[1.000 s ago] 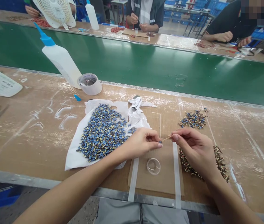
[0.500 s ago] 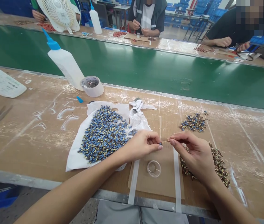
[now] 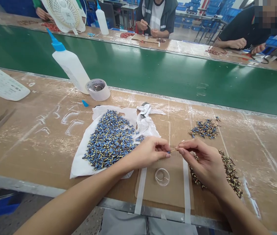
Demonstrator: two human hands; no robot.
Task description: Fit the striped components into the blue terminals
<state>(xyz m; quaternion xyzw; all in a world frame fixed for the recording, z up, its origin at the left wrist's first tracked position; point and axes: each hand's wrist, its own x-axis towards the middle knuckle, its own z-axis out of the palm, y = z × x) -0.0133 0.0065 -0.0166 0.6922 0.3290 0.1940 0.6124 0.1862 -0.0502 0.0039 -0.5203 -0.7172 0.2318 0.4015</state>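
Note:
Between thumb and fingers, my left hand (image 3: 154,150) pinches a small blue piece (image 3: 168,152), mostly hidden by the fingertips. My right hand (image 3: 203,160) pinches a thin wooden stick (image 3: 174,149), its tip touching or very near the blue piece. Below the hands a small clear cup (image 3: 162,177) stands on a taped cardboard sheet (image 3: 164,195). Left of them, a heap of small blue, yellow and dark pieces (image 3: 111,140) lies on white paper (image 3: 80,168). Partly behind my right hand is a pile of dark and cream pieces (image 3: 230,173); beyond it lies a smaller blue-dark pile (image 3: 205,128).
A white bottle with a blue nozzle (image 3: 71,70) leans beside a tape roll (image 3: 98,93) holding small items. Another white bottle (image 3: 4,81) and tweezers (image 3: 0,123) are at left. Past the green belt (image 3: 138,70), other people work near a fan (image 3: 64,14).
The view has shifted slightly. Both hands keep nearly the same pose, the stick's tip still at the blue piece, with its angle slightly changed.

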